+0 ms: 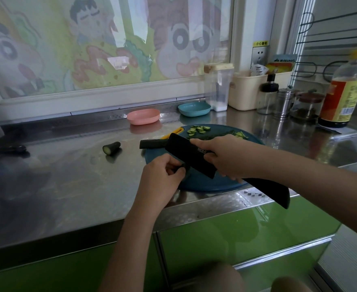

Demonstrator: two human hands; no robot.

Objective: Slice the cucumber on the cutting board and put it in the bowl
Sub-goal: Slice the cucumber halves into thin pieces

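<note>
Yellow sticker [261, 43] above wall socket [259, 54], far behind right hand [226, 157]: "小心触电". Bottle label [346, 100] & knife stamp [201, 151] blurred (illeg.).

Countertop [68, 175]: stainless steel, reflective, with a patterned front edge.
Window [110, 45]: wide, white-framed, its pane covered by translucent cartoon film. Soft daylight comes through it.
Cabinet fronts [247, 232]: glossy green with metal trim, below the countertop.
Wall socket [258, 55]: white, right of the window, under a yellow label [261, 43].
Wire rack [331, 39]: dark, on the right wall.
</note>
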